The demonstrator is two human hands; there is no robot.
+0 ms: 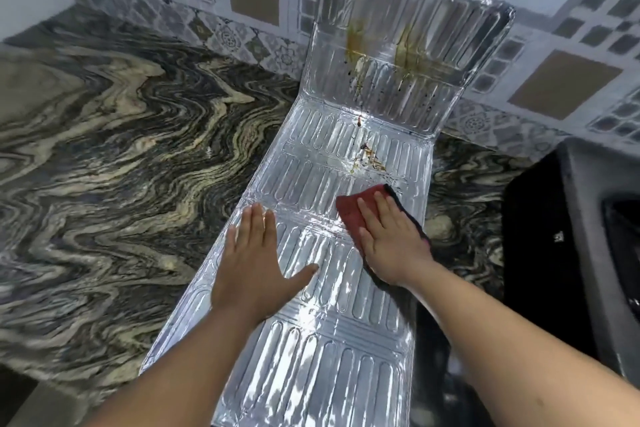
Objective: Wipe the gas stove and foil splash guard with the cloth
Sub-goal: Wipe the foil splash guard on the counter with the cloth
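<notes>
The silver foil splash guard lies along the marble counter, its far panel folded upright against the tiled wall. Yellow-brown stains and dark specks mark the upright panel, and a smaller brown smear sits on the flat part just beyond the cloth. My right hand presses flat on a red cloth with a dark edge on the foil's right side. My left hand rests flat, fingers straight, on the foil's left side. The black gas stove stands at the right edge, partly cut off.
A swirled black-and-cream marble counter spreads to the left and behind the foil. Patterned tiles cover the walls at the corner. The counter's front edge runs at the lower left.
</notes>
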